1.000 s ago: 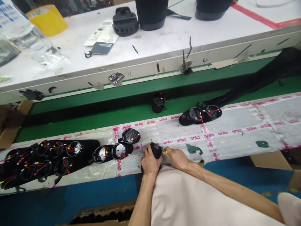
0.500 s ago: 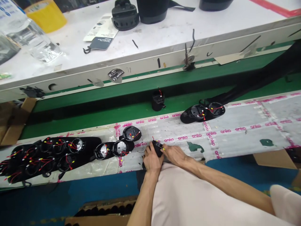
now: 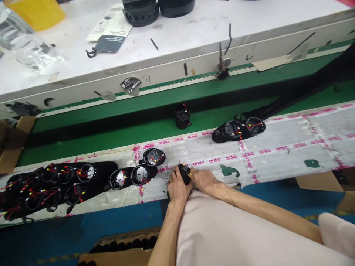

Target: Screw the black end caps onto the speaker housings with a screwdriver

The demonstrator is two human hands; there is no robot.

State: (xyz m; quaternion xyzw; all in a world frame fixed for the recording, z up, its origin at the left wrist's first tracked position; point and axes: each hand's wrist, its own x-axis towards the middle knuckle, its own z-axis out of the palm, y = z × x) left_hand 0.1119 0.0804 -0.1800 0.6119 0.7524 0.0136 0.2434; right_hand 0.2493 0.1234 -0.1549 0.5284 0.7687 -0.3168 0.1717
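Close to my body, my left hand (image 3: 179,187) is wrapped round a small black housing (image 3: 184,174), which lies tilted with its open end away from me. A red wire and a yellow bit show at that end. My right hand (image 3: 204,180) has its fingertips pinched at the housing's right rim; what they hold is too small to make out. To the left stand similar black housings (image 3: 140,175) with red wires and small connectors, one (image 3: 154,157) a little behind the others.
Many wired housings (image 3: 52,184) crowd the left of the tape-covered bench (image 3: 283,144). Two more (image 3: 238,129) lie at the right, and a single one (image 3: 183,116) stands on the green strip. A white shelf (image 3: 172,40) holds a water bottle (image 3: 24,40) and tags (image 3: 111,38).
My view has shifted slightly, so the shelf sits higher in the picture. My right fingers stay at the housing's rim and cover more of the yellow bit; my left hand keeps its hold.
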